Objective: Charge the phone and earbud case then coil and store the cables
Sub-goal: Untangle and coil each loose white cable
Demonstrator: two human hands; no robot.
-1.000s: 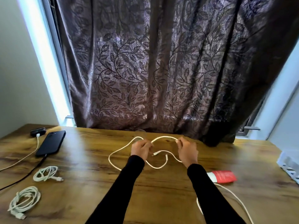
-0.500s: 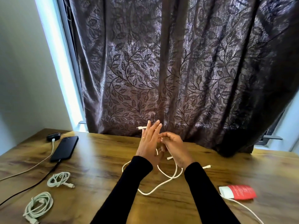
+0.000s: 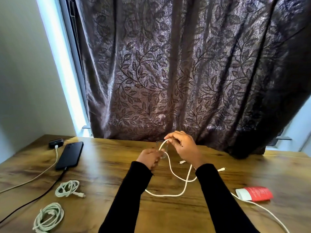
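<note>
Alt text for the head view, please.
Both hands, left hand and right hand, loop a white cable above a wooden table. At left lie a plugged-in phone and two coiled cables.

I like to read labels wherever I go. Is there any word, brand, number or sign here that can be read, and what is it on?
Red and white tube on the wooden table: faint pale print on the red part, too blurred to read.
Black phone: no lettering shows.
Small black case beside it: no lettering shows.
White cable in the hands: no markings.
Nothing here can be read.
</note>
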